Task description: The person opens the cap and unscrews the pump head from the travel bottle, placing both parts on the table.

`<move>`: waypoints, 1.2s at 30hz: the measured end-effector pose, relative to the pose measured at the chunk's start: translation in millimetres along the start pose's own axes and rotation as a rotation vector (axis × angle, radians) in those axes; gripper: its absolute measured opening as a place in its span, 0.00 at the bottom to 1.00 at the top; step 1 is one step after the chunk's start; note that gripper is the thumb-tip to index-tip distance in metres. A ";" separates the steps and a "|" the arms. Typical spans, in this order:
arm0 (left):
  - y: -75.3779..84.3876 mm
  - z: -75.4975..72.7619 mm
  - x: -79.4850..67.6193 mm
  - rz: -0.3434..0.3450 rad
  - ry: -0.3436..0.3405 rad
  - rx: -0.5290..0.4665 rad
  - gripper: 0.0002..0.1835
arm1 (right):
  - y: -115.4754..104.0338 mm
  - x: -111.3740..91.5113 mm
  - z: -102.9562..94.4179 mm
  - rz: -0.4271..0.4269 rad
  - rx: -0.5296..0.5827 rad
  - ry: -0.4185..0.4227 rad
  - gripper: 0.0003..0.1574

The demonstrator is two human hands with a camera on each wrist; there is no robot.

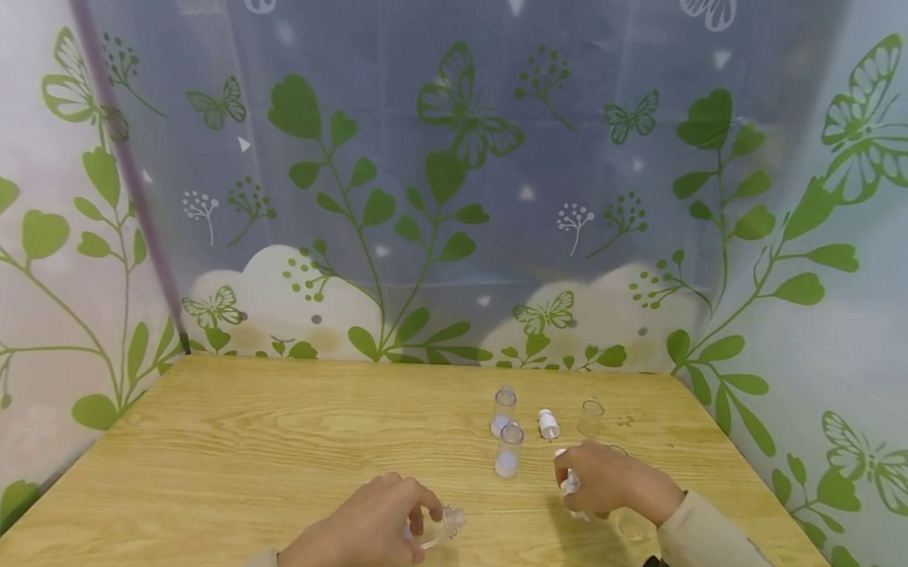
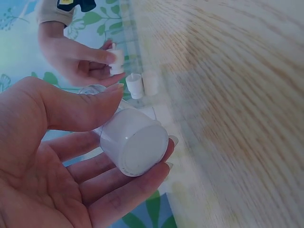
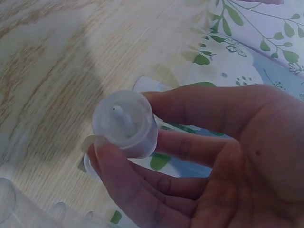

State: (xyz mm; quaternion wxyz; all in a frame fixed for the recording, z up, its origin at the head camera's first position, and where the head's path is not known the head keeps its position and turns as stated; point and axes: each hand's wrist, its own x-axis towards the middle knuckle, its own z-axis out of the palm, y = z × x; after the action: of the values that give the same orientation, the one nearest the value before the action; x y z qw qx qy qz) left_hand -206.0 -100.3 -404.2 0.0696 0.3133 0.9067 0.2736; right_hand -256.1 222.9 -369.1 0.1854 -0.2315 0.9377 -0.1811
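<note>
Low over the front of the table, my left hand (image 1: 374,518) holds a small clear bottle (image 1: 451,521) on its side, its threaded neck pointing right. In the left wrist view the thumb and fingers grip the bottle around its white base (image 2: 145,148), which faces the camera. To the right, my right hand (image 1: 616,481) pinches a white pump top (image 3: 124,126) between thumb and fingertips. In the right wrist view its open underside shows, with a short stem inside. The bottle and the pump top are apart.
Two clear bottles with white bases (image 1: 504,412) (image 1: 508,452) stand beyond the hands. Another white pump top (image 1: 548,424) is beside them. A clear cap (image 1: 591,418) stands farther right, and another clear cap (image 1: 632,525) is by the right wrist. Patterned curtains (image 1: 397,190) border the table.
</note>
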 end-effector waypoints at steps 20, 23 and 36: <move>1.8 1.6 0.7 -0.001 -0.007 -0.003 0.21 | 3.3 10.5 1.7 0.178 -0.092 -0.007 0.08; 2.7 2.0 0.8 -0.004 -0.010 -0.004 0.21 | 4.0 11.0 2.2 0.188 -0.105 -0.006 0.08; 4.2 4.4 1.7 -0.001 -0.012 -0.001 0.21 | 4.6 13.4 5.6 0.202 -0.128 -0.020 0.08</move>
State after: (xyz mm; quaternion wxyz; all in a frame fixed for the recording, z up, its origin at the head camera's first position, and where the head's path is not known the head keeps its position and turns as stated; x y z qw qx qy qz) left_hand -203.8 -94.6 -405.5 0.0751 0.3143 0.9064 0.2721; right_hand -266.4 218.5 -379.4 0.1970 -0.1487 0.9640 -0.0991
